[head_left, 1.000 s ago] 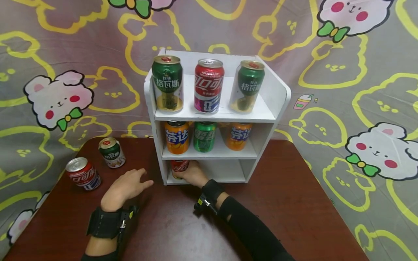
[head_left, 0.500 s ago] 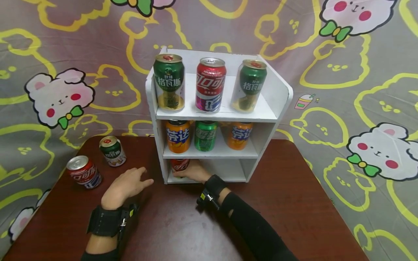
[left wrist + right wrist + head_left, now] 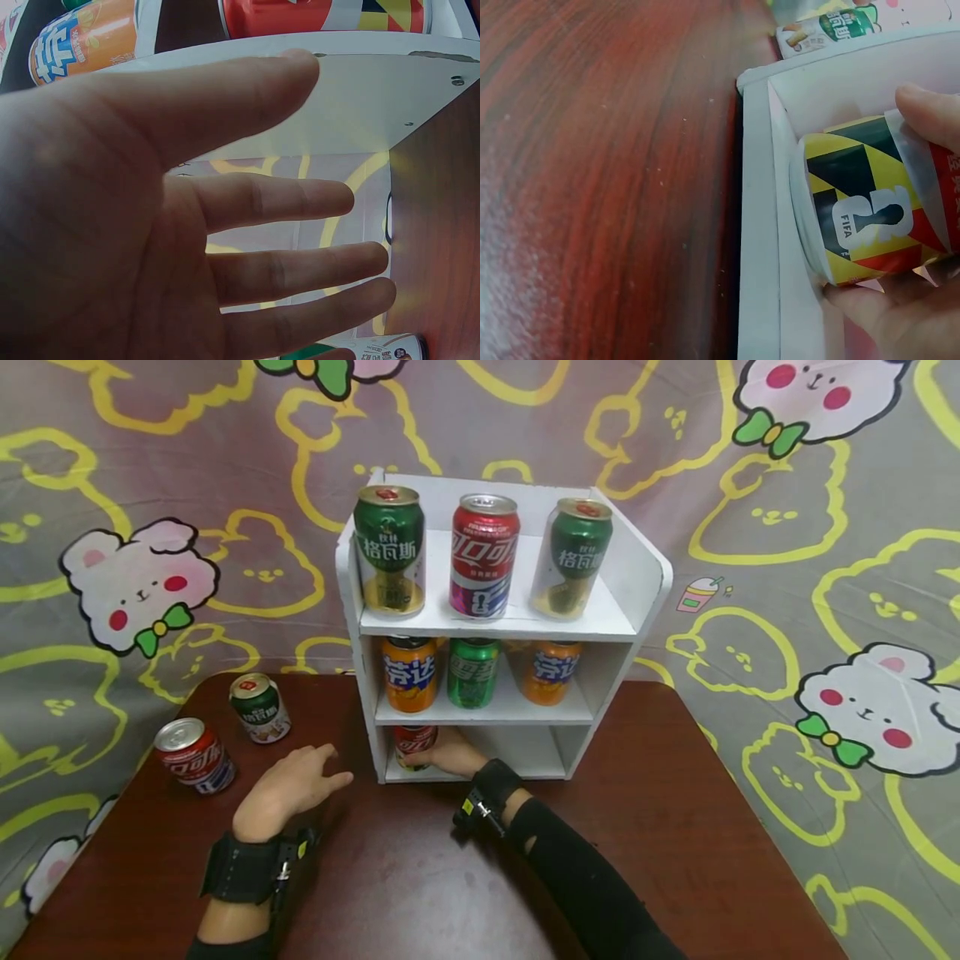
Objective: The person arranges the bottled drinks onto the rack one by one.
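Observation:
On the bottom level of a white shelf unit (image 3: 480,718), at its left end, stands a red Coca-Cola can (image 3: 414,740). My right hand (image 3: 452,753) grips this can, thumb on one side and fingers round the other. The right wrist view shows the can's yellow, black and red lower part (image 3: 866,202), with its base at the shelf board. Left of the shelf, my left hand (image 3: 296,785) hovers over the table with fingers spread and straight, holding nothing. In the left wrist view the left palm (image 3: 112,217) faces the shelf's side panel (image 3: 352,97).
Two loose cans, one red cola can (image 3: 195,758) and one green-and-white can (image 3: 259,710), stand on the brown table (image 3: 420,877) at left. The top level bears two green cans (image 3: 390,552) flanking a red can (image 3: 483,556). Orange Fanta cans (image 3: 409,675) flank a green can (image 3: 472,675) below.
The right wrist has shifted very slightly, with the hand still round the can on the bottom level. The left hand stays where it was.

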Available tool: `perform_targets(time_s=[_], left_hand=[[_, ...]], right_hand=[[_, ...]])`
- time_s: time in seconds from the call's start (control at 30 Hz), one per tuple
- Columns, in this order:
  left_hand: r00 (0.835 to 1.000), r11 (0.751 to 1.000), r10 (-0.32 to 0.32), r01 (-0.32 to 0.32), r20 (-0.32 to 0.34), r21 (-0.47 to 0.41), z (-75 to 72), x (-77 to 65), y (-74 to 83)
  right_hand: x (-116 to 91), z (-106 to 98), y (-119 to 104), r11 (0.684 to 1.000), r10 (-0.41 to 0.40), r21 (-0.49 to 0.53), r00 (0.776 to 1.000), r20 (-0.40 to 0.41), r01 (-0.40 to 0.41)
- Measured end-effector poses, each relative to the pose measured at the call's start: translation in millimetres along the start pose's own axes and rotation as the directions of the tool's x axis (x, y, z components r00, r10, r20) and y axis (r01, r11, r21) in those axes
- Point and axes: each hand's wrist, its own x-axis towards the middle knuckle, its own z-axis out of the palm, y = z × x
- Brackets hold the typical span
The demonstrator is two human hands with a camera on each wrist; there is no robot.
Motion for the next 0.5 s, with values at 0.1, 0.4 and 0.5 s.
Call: perform_targets(time_s=[0.1,0.4,0.5], left_hand=[[1.0,1.0,0.0,0.0,0.0,0.0,-0.9,-0.3,0.7],[1.0,1.0,0.011,-0.011,-0.007,-0.003,-0.9,-0.5,1.4],[1.0,1.0,0.008,-0.008,-0.005,-0.006,-0.4,-0.3,1.2]], right_hand=[[0,1,1,1.0,-0.014,0.015,1.0,0.004,0.014],[0,9,2,0.999,-0.045,-0.026,0.996,-0.073,0.043],[-1,12,0,0.997,-0.033,-0.072,0.992,-0.123,0.024]])
